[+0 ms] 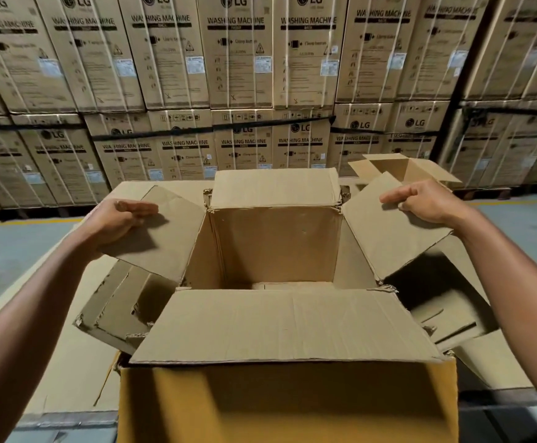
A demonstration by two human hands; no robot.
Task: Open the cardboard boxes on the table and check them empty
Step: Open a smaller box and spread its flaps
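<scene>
A big cardboard box (288, 401) stands dead centre on the table (69, 362), its four flaps thrown wide and its inside bare down to the floor of it; the person's left hand (117, 223) grips the flap at nine o'clock (161, 235), fingers curled over the outer edge and thumb on top, closed on the cardboard; the right hand (420, 201) pinches the flap at three o'clock (388, 238) the same way, clamped on its far corner. The table itself is covered in flat brown cardboard sheeting, worn and creased; a smaller opened box (123, 302) lies at eight o'clock, just beside the big one, and another open box (401, 169) sits at one o'clock, further back; at four o'clock there is a dark hollow (436, 295) that may be yet another open carton, though shadow hides it. Beyond, a grey concrete floor (8, 251) with a yellow line (27, 221) runs to a wall of stacked washing machine cartons (238, 59), strapped and filling the whole background from ten to two o'clock.
</scene>
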